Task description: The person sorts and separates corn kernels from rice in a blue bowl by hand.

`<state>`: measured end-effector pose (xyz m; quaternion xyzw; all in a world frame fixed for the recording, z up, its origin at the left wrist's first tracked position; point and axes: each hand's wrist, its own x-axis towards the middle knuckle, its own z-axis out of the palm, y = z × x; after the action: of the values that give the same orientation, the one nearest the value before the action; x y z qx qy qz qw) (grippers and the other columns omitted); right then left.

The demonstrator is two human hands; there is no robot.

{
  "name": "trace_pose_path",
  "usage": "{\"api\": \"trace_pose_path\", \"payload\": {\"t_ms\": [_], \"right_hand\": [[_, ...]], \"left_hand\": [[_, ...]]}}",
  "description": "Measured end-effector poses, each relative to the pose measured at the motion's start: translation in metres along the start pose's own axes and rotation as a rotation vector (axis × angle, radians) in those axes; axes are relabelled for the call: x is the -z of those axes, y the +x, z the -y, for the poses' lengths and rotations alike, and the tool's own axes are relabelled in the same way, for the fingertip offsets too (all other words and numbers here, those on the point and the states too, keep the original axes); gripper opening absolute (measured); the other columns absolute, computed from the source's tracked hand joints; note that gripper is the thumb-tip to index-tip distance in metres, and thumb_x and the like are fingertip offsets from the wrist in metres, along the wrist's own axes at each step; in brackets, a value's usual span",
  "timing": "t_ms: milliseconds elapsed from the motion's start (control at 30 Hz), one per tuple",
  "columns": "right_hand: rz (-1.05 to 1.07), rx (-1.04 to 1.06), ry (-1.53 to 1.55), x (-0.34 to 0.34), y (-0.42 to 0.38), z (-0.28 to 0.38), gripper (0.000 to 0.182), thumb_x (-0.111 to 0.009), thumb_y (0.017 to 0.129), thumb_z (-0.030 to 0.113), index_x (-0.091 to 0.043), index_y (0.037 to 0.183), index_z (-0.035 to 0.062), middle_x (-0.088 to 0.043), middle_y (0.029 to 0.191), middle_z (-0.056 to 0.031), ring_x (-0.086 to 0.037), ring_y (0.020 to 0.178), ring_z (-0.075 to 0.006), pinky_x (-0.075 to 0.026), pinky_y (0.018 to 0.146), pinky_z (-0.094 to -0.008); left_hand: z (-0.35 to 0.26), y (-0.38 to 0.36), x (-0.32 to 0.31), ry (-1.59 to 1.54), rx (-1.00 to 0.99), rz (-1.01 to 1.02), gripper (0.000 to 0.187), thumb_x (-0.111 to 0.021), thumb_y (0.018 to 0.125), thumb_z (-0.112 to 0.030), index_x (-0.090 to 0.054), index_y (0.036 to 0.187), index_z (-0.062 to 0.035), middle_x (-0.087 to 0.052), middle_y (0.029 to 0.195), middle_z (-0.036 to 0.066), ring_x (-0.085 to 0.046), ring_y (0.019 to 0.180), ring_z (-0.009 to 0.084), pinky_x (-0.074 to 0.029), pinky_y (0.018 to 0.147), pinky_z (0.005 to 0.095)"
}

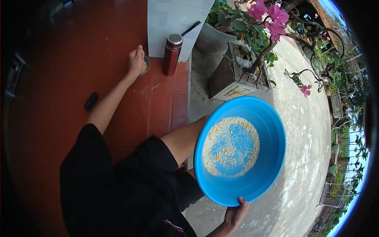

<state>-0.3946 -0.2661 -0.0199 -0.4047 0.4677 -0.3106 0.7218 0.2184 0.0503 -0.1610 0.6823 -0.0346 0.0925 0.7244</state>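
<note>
My right hand [235, 215] grips the rim of a wide blue plastic basin [272, 138], which is tilted toward me over my legs. Inside the basin, pale broken grains [213, 138] mixed with yellow corn kernels form a ring, with blue bottom showing through the middle. My left arm stretches out to the side, and my left hand [136, 61] is closed, fingers drawn together, beside a small dark-rimmed bowl [145, 66] of yellowish kernels. The hand covers part of that bowl. Whatever the fingers hold is hidden.
A red thermos flask [171, 55] with a metal lid stands near the bowl, against a white tiled pillar [167, 23]. A small black object [91, 101] lies on the red tiled floor [114, 51]. Planters [229, 77] with pink flowers border the concrete yard [296, 158].
</note>
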Motion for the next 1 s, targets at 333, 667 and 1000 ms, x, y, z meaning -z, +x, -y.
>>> {"api": "trace_pose_path", "payload": {"t_ms": [333,667,1000], "right_hand": [[-0.005,-0.153,-0.078,-0.022,0.017,-0.029,0.07,-0.064,0.089,-0.001,-0.04,0.154,-0.0063,-0.059,0.141,-0.0243,-0.069,0.121,-0.039,-0.066,0.095,-0.0541],[-0.023,-0.206,-0.099,0.011,0.042,-0.052,0.068,-0.064,0.091,0.002,-0.041,0.155,-0.0043,-0.057,0.144,-0.0218,-0.067,0.124,-0.0375,-0.066,0.095,-0.055],[0.017,-0.213,-0.121,0.028,0.052,-0.06,0.063,-0.067,0.093,0.005,-0.045,0.152,-0.006,-0.062,0.139,-0.0185,-0.068,0.121,-0.0307,-0.061,0.1,-0.0435]], "left_hand": [[0.1,0.047,0.03,0.8,-0.142,0.39,0.046,-0.044,0.114,-0.029,-0.076,0.102,0.0024,-0.078,0.096,0.02,-0.077,0.094,0.0306,-0.059,0.084,0.0415],[0.066,0.013,0.062,1.22,-0.746,-0.036,0.037,-0.06,0.1,-0.002,-0.065,0.137,-0.0022,-0.078,0.115,0.02,-0.076,0.104,0.0429,-0.061,0.094,0.0502],[0.064,-0.004,0.079,0.81,0.192,0.277,0.04,-0.051,0.107,-0.001,-0.057,0.146,0.0047,-0.073,0.128,0.02,-0.079,0.103,0.0302,-0.073,0.07,0.0364]]}}
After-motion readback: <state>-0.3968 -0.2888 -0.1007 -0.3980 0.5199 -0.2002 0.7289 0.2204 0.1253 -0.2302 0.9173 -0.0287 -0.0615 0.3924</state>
